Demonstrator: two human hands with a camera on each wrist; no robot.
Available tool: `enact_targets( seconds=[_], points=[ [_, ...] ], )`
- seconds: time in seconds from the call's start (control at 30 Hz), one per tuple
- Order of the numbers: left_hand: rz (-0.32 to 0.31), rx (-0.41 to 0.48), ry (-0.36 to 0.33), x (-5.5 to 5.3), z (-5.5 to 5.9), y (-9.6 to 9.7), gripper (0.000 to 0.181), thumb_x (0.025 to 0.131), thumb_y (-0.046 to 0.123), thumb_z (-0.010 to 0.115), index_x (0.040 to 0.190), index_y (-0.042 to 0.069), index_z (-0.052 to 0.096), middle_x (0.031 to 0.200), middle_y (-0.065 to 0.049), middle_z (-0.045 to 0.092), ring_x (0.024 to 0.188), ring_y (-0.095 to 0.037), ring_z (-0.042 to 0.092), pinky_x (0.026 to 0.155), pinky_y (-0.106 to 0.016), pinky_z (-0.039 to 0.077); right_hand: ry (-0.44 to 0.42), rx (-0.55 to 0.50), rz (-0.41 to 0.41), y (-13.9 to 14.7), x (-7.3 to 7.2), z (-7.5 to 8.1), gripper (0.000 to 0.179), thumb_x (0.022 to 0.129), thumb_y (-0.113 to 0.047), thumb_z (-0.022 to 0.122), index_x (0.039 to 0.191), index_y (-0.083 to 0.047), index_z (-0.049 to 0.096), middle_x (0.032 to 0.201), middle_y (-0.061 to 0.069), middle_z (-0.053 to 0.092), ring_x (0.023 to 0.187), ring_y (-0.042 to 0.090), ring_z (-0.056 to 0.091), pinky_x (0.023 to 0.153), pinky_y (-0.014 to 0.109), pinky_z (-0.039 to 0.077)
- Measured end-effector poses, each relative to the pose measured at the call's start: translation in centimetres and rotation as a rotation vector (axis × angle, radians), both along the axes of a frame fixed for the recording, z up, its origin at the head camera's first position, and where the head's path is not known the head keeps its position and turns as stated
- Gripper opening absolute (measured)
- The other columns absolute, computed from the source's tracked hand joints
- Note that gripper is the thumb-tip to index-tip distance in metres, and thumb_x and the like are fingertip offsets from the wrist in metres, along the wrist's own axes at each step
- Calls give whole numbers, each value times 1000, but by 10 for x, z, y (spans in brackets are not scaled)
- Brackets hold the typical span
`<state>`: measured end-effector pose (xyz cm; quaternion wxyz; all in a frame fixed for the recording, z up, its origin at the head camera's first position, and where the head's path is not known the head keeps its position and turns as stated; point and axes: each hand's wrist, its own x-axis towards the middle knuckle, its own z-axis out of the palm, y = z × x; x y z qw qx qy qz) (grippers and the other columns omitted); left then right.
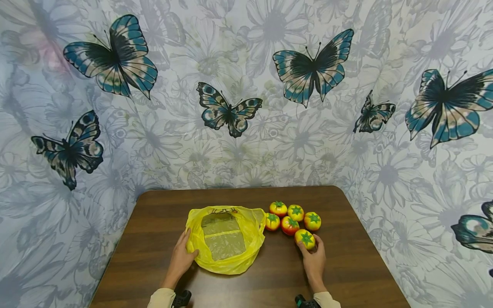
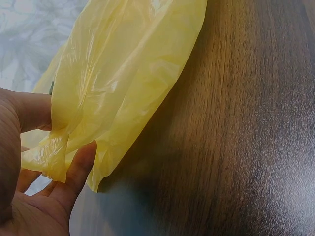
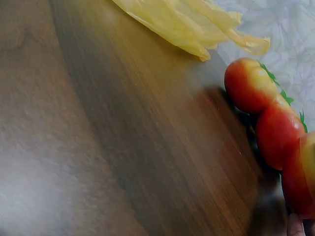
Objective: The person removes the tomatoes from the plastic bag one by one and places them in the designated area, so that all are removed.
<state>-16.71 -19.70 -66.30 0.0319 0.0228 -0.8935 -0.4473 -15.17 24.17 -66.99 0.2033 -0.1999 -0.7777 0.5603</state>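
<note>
A yellow plastic bag lies on the table with its mouth spread wide and facing up. On its left side, my left hand holds the bag's edge; the left wrist view shows thin film between thumb and fingers. My right hand grips a yellow and red tomato with a green star-shaped top, thumb on the left and fingers on the right. Several similar tomatoes cluster just behind it, right of the bag. In the right wrist view only a fingertip shows, under the nearest tomato.
The brown wooden table has rounded back corners. Its back edge meets a wall covered in grey flowers and blue butterflies. The bag's right rim lies close to the leftmost tomato.
</note>
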Motion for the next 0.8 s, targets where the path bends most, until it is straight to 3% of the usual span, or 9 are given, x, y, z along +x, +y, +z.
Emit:
enact_targets(
  seconds=[0.17, 0.23, 0.6, 0.8],
  points=[
    [3, -1, -6, 0, -1, 0, 84, 82, 4, 70, 154, 1, 27, 159, -27, 24, 142, -49, 30, 113, -63, 30, -31, 23, -7, 6, -4, -2, 67, 88, -31, 73, 142, -5, 43, 144, 21, 47, 129, 35, 49, 98, 41, 43],
    [3, -1, -6, -1, -1, 0, 84, 82, 4, 70, 154, 1, 27, 159, -26, 24, 142, -49, 30, 113, -63, 30, -43, 27, -6, 7, -5, -3, 67, 88, -31, 72, 143, -5, 42, 145, 21, 47, 129, 35, 49, 100, 47, 42],
    [22, -1, 58, 0, -3, 1, 84, 78, 6, 73, 151, -1, 33, 156, -28, 30, 138, -50, 34, 108, -64, 34, -62, 21, 20, 14, -9, -6, 65, 90, -27, 71, 143, -4, 41, 146, 24, 44, 135, 41, 43, 111, 58, 36],
    [12, 24, 24, 0, -2, 0, 83, 81, 5, 71, 153, 2, 30, 158, -27, 25, 141, -50, 30, 112, -64, 31, -80, 30, 43, 16, -9, -5, 69, 91, -31, 69, 147, -5, 38, 150, 23, 41, 138, 41, 39, 113, 58, 32]
  ],
)
